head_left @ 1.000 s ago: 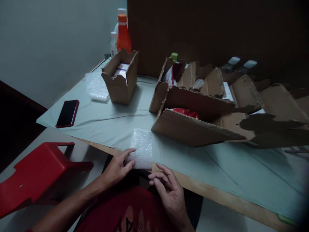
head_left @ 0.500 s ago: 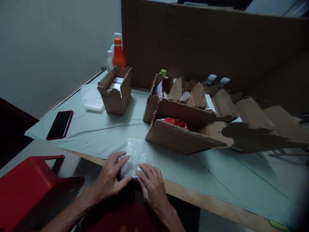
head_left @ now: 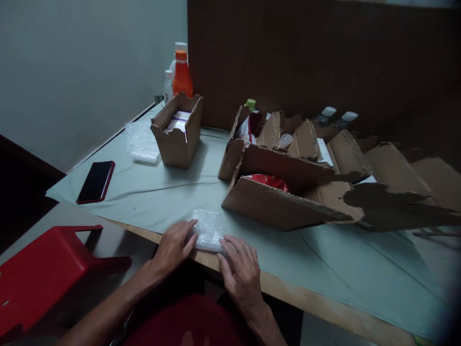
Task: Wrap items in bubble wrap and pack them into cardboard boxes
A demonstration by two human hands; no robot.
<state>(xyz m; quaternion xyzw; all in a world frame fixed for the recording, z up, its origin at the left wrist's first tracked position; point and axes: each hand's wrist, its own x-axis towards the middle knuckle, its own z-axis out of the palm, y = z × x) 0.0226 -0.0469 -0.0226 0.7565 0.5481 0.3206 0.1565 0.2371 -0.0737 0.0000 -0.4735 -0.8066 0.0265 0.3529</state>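
A small piece of bubble wrap (head_left: 208, 228), folded into a thick pad, lies at the near edge of the table (head_left: 363, 274). My left hand (head_left: 175, 245) grips its left side with curled fingers. My right hand (head_left: 239, 269) presses on its near right corner, fingers bent down against it. Both hands rest at the table's front edge, just above my red shirt.
A large open cardboard box (head_left: 284, 192) with a red item inside lies right of the hands. A small open box (head_left: 178, 129), a bubble wrap stack (head_left: 142, 142), bottles (head_left: 181, 74) and a phone (head_left: 96, 181) lie further left. A red stool (head_left: 46, 269) stands at my left.
My right hand came from off the table onto the bubble wrap. The sheet went from flat and longer to a shorter, folded pad held between both hands.
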